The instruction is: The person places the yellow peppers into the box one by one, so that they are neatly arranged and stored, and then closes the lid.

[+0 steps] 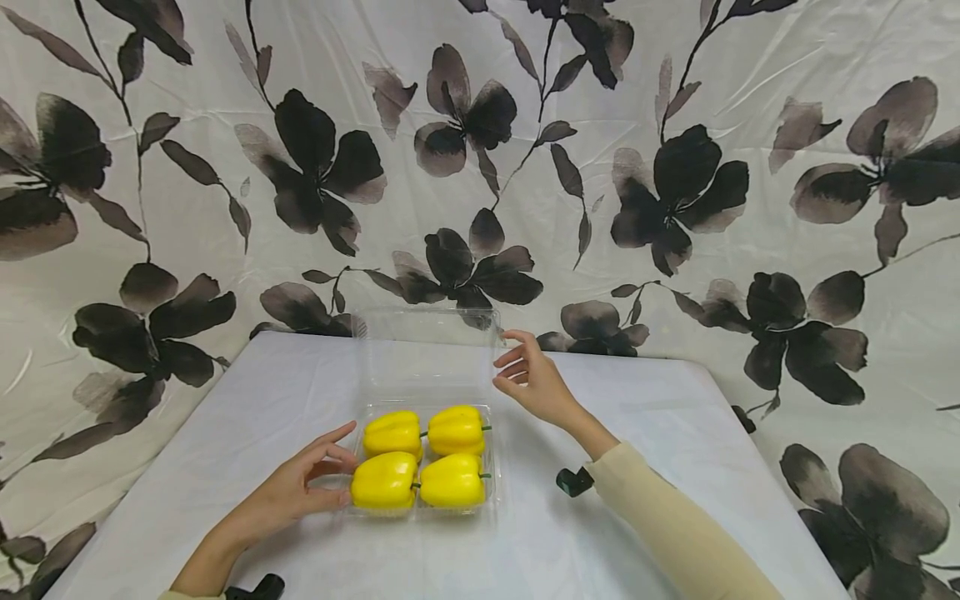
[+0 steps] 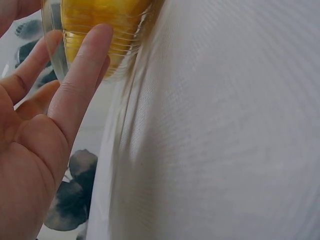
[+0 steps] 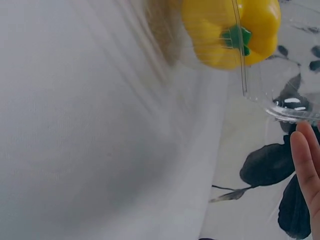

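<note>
A clear plastic clamshell box (image 1: 492, 492) sits on the white-covered table with several yellow bell peppers (image 1: 386, 481) in its base. Its hinged lid (image 1: 427, 362) stands raised at the back. At the box's left side is my left hand (image 1: 288, 485), fingers spread and loosely bent. The left wrist view puts its fingertips right at the ribbed wall in front of a yellow pepper (image 2: 102, 22). My right hand (image 1: 542, 385) is up at the lid's right edge. In the right wrist view, its nearly straight fingers (image 3: 302, 155) touch the clear lid's rim (image 3: 285, 114), and a green-stemmed pepper (image 3: 260, 30) shows through the plastic.
A white cloth covers the table (image 1: 600, 533), whose back edge meets a hanging floral sheet (image 1: 570, 208). Black wrist devices (image 1: 574, 482) are worn at both sleeves.
</note>
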`<state>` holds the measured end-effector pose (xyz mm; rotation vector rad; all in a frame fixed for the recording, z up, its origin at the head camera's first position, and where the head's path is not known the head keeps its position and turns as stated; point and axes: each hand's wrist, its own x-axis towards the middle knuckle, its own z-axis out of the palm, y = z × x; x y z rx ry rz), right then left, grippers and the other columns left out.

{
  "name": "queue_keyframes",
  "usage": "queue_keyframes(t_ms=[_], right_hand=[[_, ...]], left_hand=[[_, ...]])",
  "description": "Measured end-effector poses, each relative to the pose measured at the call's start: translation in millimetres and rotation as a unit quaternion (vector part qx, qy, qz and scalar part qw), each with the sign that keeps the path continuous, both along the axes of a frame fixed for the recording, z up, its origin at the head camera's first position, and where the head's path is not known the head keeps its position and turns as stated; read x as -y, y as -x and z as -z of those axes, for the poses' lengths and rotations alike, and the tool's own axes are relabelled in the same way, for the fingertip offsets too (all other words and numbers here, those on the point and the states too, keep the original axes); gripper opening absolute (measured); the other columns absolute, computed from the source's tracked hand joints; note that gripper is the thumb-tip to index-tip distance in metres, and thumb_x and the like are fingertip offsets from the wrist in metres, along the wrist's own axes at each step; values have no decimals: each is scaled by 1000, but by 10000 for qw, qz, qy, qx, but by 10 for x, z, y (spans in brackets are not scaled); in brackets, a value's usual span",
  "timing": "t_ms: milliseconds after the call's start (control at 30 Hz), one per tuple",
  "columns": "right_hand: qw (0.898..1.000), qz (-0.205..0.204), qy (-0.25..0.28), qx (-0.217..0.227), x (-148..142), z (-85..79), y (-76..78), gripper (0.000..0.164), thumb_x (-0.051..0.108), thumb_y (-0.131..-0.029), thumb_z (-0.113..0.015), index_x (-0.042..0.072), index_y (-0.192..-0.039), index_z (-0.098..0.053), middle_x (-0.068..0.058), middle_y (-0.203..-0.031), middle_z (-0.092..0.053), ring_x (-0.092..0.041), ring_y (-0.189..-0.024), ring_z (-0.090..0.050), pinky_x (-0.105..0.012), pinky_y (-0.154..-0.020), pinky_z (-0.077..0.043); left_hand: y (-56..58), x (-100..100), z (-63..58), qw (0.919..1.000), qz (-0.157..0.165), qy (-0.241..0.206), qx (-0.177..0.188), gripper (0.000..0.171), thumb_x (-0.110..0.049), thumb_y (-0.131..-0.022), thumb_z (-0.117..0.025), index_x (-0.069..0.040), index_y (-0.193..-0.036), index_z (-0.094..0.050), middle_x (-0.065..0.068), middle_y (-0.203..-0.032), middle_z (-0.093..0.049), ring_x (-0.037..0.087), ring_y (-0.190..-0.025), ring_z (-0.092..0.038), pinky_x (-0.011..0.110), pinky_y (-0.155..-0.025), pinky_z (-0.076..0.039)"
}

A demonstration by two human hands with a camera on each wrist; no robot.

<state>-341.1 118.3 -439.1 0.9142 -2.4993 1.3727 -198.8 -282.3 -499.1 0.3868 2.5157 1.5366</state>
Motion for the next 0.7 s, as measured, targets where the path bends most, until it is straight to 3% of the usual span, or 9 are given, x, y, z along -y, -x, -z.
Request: queue_keyframes(t_ms=[433, 700], right_hand=[[9992, -388, -84, 82, -87, -27, -103, 66, 9, -96, -79, 9, -152, -43, -17, -124, -70, -30, -107, -74, -40, -93, -64], [9977, -654, 62, 175, -116, -45, -165, 57, 9, -97, -78, 10, -146, -48, -24, -131, -66, -42, -114, -71, -51, -97, -62]], left_hand=[[1, -7, 4, 9999, -43, -11, 91, 42, -29, -89, -87, -17, -123, -66, 11, -177, -20, 43, -136, -55, 65, -108, -51], [-21, -3, -3, 10000, 3, -86, 45, 43, -27, -90, -87, -16, -125, -66, 11, -177, -19, 44, -136, -54, 65, -108, -50]])
